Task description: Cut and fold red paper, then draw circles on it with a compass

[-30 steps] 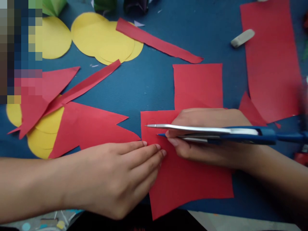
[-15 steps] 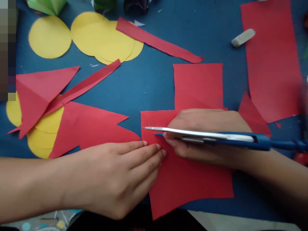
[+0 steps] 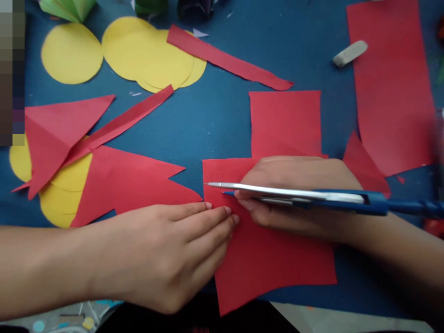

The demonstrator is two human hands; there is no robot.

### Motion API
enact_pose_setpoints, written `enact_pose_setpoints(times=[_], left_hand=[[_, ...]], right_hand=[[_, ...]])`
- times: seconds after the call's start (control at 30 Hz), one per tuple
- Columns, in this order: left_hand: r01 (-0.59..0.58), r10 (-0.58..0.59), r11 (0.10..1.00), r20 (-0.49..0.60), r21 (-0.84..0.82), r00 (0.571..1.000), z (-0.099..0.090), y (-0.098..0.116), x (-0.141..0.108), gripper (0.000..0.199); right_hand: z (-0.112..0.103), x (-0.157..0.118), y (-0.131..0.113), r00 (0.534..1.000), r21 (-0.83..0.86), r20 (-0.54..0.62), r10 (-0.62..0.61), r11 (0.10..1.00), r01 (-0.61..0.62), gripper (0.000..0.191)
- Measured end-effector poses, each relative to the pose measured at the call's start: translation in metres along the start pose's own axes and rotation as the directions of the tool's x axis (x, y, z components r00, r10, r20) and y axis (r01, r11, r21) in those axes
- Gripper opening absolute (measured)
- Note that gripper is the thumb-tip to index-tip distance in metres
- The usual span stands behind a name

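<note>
Blue table (image 3: 222, 120); compass (image 3: 301, 193) held crosswise, pointing left.

A: so what's the room like?
B: mostly a blue tabletop (image 3: 215, 122) tbh, matte with a faint grain.
A: any floor?
B: yep, pale grey floor (image 3: 312, 320) past the tabletop's near edge, plus blue and yellow spots (image 3: 88, 323) off its near left, can't tell if they're printed on.
A: lighting?
B: soft, kinda dim, darker toward the tabletop's near right corner. Far left of it's pixelated out.
</note>
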State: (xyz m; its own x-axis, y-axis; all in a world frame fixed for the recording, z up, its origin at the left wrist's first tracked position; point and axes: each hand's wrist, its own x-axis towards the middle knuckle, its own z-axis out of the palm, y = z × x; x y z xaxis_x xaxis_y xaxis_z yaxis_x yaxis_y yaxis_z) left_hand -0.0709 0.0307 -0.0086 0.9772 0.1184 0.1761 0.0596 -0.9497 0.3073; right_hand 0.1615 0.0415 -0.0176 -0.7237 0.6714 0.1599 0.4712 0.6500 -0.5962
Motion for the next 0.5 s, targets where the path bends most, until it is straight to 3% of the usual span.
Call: enact_pose_setpoints(times=[0.33,0.5], left_hand=[[0.007,-0.007,1.000,0.011,-0.004,1.000,-0.0004,0.0006,0.0000,0.036],[0.002,-0.002,1.000,0.006,-0.002,1.000,-0.0003,0.0006,0.0002,0.037]], right_hand=[[0.0003,-0.0014,0.0007,1.000,-0.009,-0.002,-0.007,1.000,0.007,0.007],[0.0011,0.0021,0.0003,1.000,-0.058,-0.010,0.013,0.998,-0.013,0.015]])
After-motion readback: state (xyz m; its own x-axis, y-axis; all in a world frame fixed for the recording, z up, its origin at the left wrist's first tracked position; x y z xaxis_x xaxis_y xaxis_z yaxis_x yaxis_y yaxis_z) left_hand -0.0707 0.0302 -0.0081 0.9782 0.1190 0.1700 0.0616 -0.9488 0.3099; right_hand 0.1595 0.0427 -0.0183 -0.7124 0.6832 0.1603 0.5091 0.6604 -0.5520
